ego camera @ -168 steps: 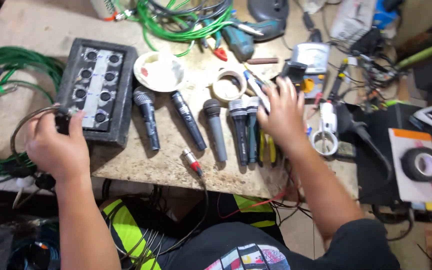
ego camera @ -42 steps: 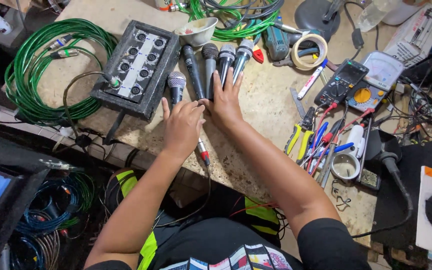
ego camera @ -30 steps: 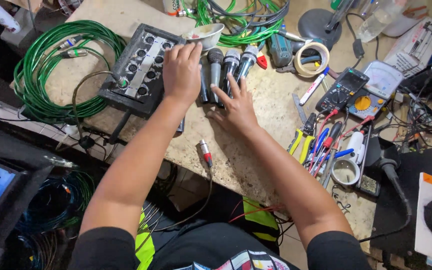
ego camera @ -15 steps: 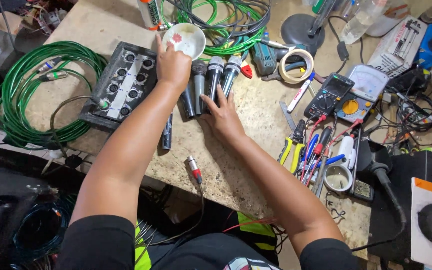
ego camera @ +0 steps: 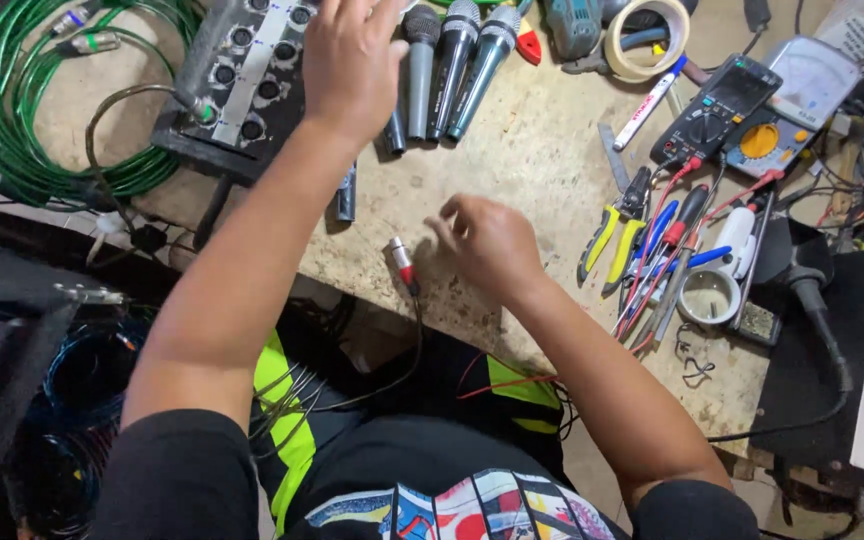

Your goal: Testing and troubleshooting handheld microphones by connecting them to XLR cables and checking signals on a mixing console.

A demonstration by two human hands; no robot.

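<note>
Landmark: the cable plug (ego camera: 403, 262), a short silver cylinder with a red band, lying on the worn, speckled surface (ego camera: 522, 170) close to its near edge. Long axis runs near-right to far-left; connector end points away from the person, dark cable trails off the near edge

Right hand (ego camera: 487, 240) just right of the plug, fingers loosely curled, fingertips near it; grip holds nothing, contact with the plug cannot be told

Farther right of the plug: a clutter of hand tools, including yellow-handled pliers (ego camera: 612, 232), and beyond them two meters (ego camera: 752, 100)

Beyond the plug, left hand (ego camera: 352, 60), fingers spread flat, grip open, laid over the row of microphones (ego camera: 452, 60). Five microphones countable: three slim grey metal bodies with mesh heads showing right of the hand, two partly hidden under it

Far left of the plug: one black stage box (ego camera: 242, 80) with round sockets, then a coil of green cable (ego camera: 12, 130)
</note>
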